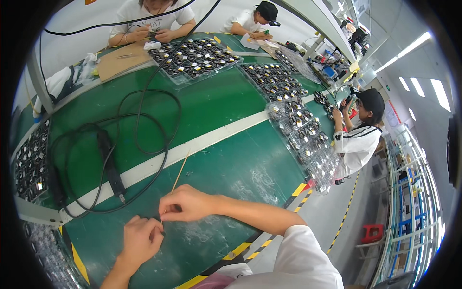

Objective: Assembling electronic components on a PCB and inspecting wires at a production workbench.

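My right hand [186,203] is closed around a thin, light wooden stick [180,169]. The stick's long end slants up and away over the green mat, and its lower end comes down beside my left fingertips. My left hand [140,240] is closed too, thumb and fingers pinched together right below the right hand. Something small and dark shows at its fingertips, too hidden to name. Beyond my hands lies a black, pen-shaped power tool [110,166] with a metal tip, its cable [166,130] looped over the bench.
Clear trays of small black parts stand at the back [197,58], at the right [308,139] and at the far left [32,161]. A pale strip [211,137] crosses the green bench [250,168]. Several people work around it. Shelving [414,202] and a red stool [372,233] are at right.
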Demonstrator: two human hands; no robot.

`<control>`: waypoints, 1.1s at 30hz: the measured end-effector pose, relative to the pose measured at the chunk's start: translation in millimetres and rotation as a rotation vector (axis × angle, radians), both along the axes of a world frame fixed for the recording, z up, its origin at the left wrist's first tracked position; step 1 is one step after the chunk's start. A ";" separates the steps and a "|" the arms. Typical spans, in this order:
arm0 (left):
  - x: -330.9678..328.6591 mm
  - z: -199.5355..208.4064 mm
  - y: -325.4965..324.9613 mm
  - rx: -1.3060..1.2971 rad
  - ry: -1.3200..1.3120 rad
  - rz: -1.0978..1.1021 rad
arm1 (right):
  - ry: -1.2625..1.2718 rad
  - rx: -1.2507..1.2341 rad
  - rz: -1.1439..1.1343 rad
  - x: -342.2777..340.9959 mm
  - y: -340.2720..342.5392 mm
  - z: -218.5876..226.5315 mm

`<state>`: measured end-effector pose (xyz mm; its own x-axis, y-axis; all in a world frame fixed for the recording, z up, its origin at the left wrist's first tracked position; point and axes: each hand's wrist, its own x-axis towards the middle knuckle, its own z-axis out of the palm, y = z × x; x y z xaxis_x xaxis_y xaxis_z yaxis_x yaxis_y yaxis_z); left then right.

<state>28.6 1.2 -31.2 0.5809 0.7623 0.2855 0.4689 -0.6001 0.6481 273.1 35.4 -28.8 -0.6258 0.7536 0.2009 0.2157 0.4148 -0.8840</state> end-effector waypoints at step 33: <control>9.7 4.3 -8.0 0.028 -0.034 0.056 | 0.085 0.064 -0.024 0.0 -1.7 -8.8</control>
